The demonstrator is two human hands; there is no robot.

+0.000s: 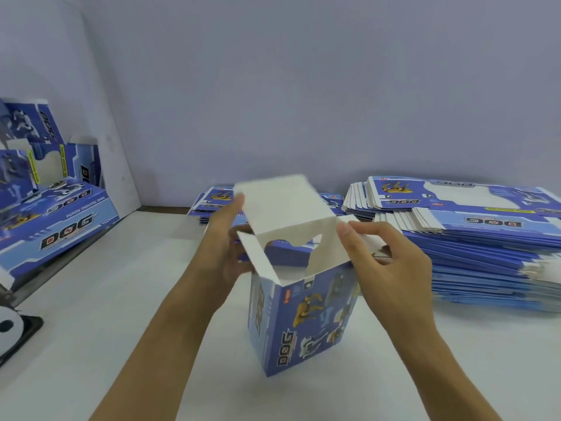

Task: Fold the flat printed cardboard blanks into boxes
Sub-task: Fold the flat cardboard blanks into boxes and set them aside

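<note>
Two bare hands steady an upright blue printed cardboard box [300, 314] on a white table [91, 314]: the left hand [226, 238] grips its raised lid, the right hand [391, 262] pinches a side flap. Stacks of flat blue blanks [473, 238] lie behind.

Both bare forearms reach forward and come close together. The left hand [223, 238] is raised with its thumb pointing up and its fingers curled behind. The right hand [385, 262] has its thumb stretched to the left and its fingers bent underneath.
</note>
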